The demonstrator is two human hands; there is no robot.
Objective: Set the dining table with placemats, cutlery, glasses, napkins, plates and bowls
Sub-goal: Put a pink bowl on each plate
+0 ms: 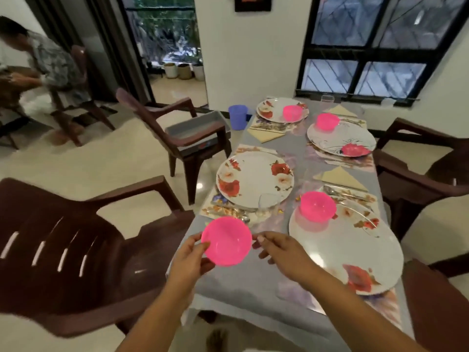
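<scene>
- Both of my hands hold one pink bowl (226,241) above the near left corner of the tabletop (243,280).
- Left hand (189,257): I see its fingers (201,246) pinching the bowl's left rim.
- Right hand (281,251): its fingers (260,238) sit at the right rim; I cannot tell whether they pinch it or only touch.
- Beyond the bowl, the near left plate (255,179) carries no bowl; a clear glass (266,203) stands at its near edge.
- On my right, the near right plate (350,250) has a pink bowl on its far part.
- Two far plates each carry a pink bowl too, with folded napkins (341,177) between settings.
- A blue cup (237,116) stands at the far left edge.
</scene>
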